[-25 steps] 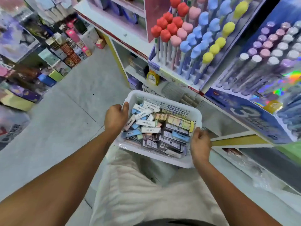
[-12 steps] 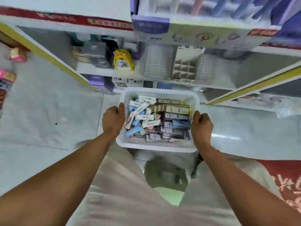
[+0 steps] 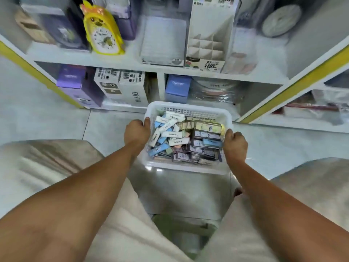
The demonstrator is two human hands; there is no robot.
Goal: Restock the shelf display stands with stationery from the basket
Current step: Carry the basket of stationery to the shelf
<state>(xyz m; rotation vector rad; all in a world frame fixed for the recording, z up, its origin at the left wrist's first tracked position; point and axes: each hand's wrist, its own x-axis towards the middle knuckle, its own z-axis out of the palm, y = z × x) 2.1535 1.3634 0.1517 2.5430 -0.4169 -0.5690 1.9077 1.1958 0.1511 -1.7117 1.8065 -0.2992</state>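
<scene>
We can read "DIY" printed sideways on the white cardboard box (image 3: 132, 89) on the bottom shelf, left of centre; the other labels blur past reading.

The basket (image 3: 188, 168) was white plastic, smooth at the rim and latticed along its far wall. Inside it lay small stationery packs (image 3: 204, 142) in glossy printed wrappers and paper sleeves. Beneath the basket the floor (image 3: 283, 148) was pale polished tile with a sheen. Beyond the basket stood matt cardboard boxes (image 3: 120, 87) and a shiny yellow plastic clock (image 3: 103, 29).
</scene>
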